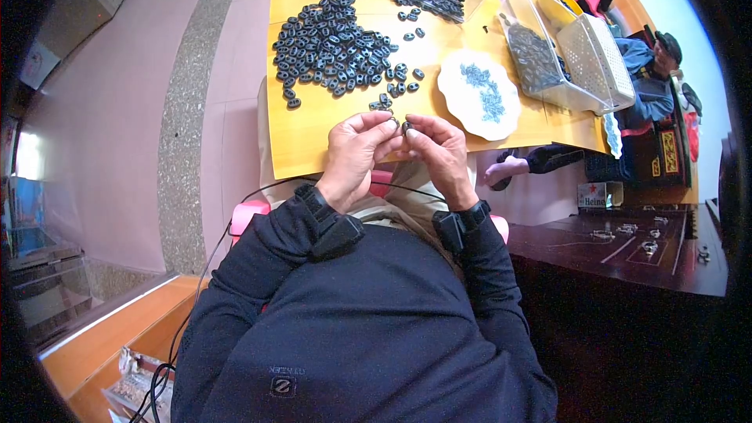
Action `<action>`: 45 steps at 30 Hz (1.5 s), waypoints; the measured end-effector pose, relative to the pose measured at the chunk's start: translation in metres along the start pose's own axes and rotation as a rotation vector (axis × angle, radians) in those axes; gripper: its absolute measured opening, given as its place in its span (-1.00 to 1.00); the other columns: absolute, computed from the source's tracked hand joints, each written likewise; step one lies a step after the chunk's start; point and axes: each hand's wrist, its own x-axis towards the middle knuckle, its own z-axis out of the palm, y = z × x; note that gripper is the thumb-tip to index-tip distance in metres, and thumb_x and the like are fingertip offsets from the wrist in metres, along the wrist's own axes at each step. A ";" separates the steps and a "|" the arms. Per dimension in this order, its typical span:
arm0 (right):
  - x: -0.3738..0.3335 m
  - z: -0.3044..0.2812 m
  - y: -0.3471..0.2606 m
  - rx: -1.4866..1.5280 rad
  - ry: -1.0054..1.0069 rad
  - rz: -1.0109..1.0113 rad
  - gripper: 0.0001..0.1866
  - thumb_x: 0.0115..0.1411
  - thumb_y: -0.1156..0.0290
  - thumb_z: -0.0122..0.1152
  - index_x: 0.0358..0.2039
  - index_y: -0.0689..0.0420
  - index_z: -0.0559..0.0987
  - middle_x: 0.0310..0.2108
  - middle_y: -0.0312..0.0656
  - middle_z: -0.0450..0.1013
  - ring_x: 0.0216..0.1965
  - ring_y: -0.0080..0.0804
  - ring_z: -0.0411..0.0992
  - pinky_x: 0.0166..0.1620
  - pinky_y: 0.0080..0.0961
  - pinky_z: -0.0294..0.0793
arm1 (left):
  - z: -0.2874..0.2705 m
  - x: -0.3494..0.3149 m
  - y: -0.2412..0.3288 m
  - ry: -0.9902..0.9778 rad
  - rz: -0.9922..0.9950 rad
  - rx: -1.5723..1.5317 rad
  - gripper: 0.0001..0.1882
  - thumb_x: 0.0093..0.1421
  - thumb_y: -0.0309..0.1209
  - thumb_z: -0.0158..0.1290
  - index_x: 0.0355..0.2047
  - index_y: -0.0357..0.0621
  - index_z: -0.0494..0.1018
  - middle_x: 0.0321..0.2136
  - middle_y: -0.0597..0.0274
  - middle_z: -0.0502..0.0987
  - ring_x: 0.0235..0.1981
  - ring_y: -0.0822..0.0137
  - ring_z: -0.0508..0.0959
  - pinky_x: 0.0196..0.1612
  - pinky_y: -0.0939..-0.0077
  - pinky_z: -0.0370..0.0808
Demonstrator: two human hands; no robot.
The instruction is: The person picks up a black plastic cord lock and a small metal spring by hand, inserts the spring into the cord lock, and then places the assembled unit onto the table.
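Note:
My left hand (352, 153) and my right hand (445, 158) meet over the near edge of the yellow table (301, 137), both in a pinch. Between the right fingertips is a small black part (406, 127), shaped like the two-holed black pieces around it. The left thumb and forefinger close on something too small to make out, right beside that part. Just beyond my fingertips lie a few loose black two-holed pieces (381, 102). A large pile of such pieces (333, 47) spreads farther back to the left.
To the right of my hands is a scalloped white plate (452, 100) with small bluish-grey bits. Behind it stand a clear bin (513, 12) of dark parts and a white perforated basket (601, 59). Another person (646, 63) sits at the far right. A cable (205, 266) runs past my left arm.

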 end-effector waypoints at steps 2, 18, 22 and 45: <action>0.001 -0.003 0.002 -0.030 -0.034 -0.039 -0.71 0.24 0.51 0.16 -0.03 0.30 0.51 -0.29 -0.17 0.56 -0.37 -0.61 0.51 -0.28 -0.69 0.54 | 0.001 0.000 0.000 0.005 -0.001 -0.009 -0.84 0.23 -0.59 0.03 -0.17 -0.37 0.41 -0.33 0.10 0.55 -0.36 0.35 0.61 -0.26 0.59 0.63; 0.000 0.005 0.004 -0.058 -0.050 -0.101 -0.69 0.20 0.56 0.19 -0.04 0.33 0.51 -0.30 -0.15 0.57 -0.32 -0.56 0.53 -0.24 -0.65 0.56 | -0.003 0.001 -0.001 0.006 -0.004 0.016 -0.84 0.22 -0.58 0.06 -0.18 -0.35 0.43 -0.26 0.09 0.54 -0.27 0.33 0.60 -0.15 0.55 0.62; 0.000 0.002 0.006 -0.103 -0.043 -0.097 -0.70 0.19 0.57 0.20 -0.05 0.34 0.52 -0.29 -0.15 0.57 -0.31 -0.54 0.54 -0.23 -0.63 0.58 | -0.004 0.004 -0.005 0.001 0.005 0.022 -0.84 0.22 -0.58 0.05 -0.18 -0.35 0.43 -0.25 0.09 0.54 -0.25 0.33 0.59 -0.14 0.53 0.62; -0.001 0.005 0.002 0.035 -0.037 -0.065 -0.69 0.17 0.56 0.23 -0.07 0.38 0.53 -0.30 -0.15 0.57 -0.34 -0.58 0.52 -0.26 -0.65 0.56 | 0.001 0.000 -0.002 0.033 -0.002 0.018 -0.84 0.23 -0.60 0.03 -0.17 -0.37 0.41 -0.28 0.07 0.54 -0.29 0.34 0.60 -0.19 0.57 0.62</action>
